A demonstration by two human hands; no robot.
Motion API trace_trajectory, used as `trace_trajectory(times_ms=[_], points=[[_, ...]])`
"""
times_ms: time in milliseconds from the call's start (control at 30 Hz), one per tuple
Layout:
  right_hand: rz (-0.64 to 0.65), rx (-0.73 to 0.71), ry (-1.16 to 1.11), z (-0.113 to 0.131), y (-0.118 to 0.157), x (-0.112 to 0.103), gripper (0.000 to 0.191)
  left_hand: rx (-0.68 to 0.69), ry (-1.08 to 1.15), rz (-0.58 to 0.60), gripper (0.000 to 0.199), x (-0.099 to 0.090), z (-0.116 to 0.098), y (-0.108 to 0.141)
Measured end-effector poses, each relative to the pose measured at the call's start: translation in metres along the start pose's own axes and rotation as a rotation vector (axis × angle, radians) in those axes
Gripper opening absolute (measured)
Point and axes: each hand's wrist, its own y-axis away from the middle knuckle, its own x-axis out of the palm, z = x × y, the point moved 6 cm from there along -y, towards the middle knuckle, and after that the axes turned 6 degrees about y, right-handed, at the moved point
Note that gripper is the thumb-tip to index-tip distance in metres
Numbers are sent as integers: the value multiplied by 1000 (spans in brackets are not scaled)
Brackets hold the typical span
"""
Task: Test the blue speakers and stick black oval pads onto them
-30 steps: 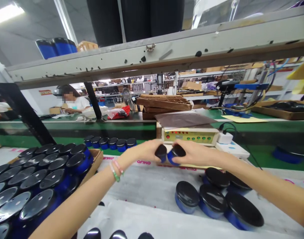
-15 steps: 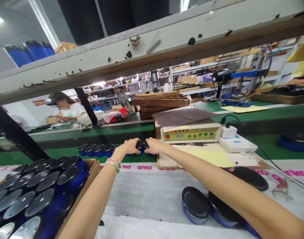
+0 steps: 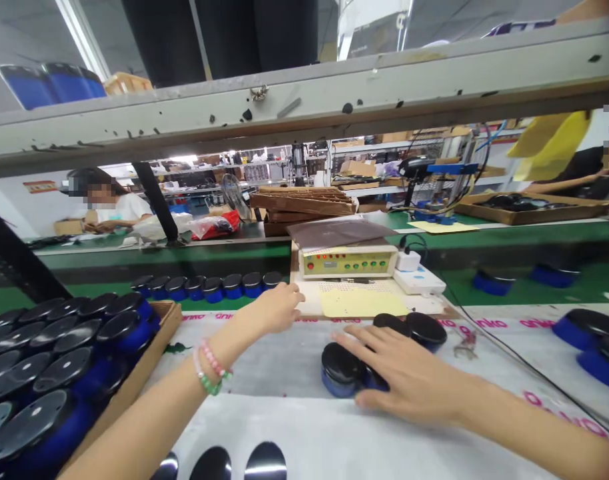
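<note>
My right hand (image 3: 404, 370) is spread over a small group of blue housings with glossy black tops, its fingers stretched across them. One black-topped housing (image 3: 340, 367) shows left of its fingertips, and another housing (image 3: 425, 330) stands behind the hand. My left hand (image 3: 279, 308) is over the near edge of the green belt, fingers loosely apart, with nothing seen in it. Beyond it, a row of several similar housings (image 3: 233, 285) stands on the belt. Three flat black oval pieces, one a black disc (image 3: 266, 461), lie at the bottom edge of the view.
A cardboard tray (image 3: 159, 327) packed with blue housings stands at the left. Behind the hands is a control box (image 3: 347, 261) with lights and buttons, beside a white power strip (image 3: 419, 279). More housings (image 3: 592, 330) stand at the right. A shelf beam (image 3: 304, 110) crosses above.
Both hands have left the end of the housing row on the belt. My right hand has come back and right onto the near group; my left has drawn slightly nearer. The view has shifted.
</note>
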Motion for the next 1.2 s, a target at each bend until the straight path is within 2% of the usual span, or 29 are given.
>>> trace_trajectory(times_ms=[67,133,200,267,400,500,600,700,800,867,967,1033,1100,1200], points=[[-27,-66,76,13,-4,10,65,19,19,3,33,6,-14,-3],[-46,-126,114,21,-10,16,55,3,28,-15,33,10,-14,-4],[-60,-154,126,23,-15,18,52,-58,18,-67,29,14,2,-2],[-76,-158,123,21,-18,19,53,-167,-7,-144,27,19,27,3],[-76,-159,103,18,-16,24,55,-362,-48,-308,35,32,75,16],[-20,-120,35,15,-17,27,55,-394,-53,-421,35,42,94,23],[9,-19,-139,9,-30,18,52,-368,-47,-493,39,50,104,29],[-110,109,-284,2,-67,-5,53,-352,-31,-513,45,57,112,32],[-331,268,-338,-8,-124,-28,55,-340,-15,-512,50,61,117,32],[-411,366,-327,-14,-167,-32,56,-299,-10,-499,52,62,116,30],[-391,479,-292,-23,-226,-21,56,-229,-8,-474,52,63,114,29],[-356,558,-270,-29,-253,-10,55,-214,-5,-474,50,63,114,28],[-320,634,-248,-36,-271,0,54,-223,-1,-490,48,63,116,28],[-282,718,-211,-44,-283,9,51,-249,4,-528,42,61,118,28]])
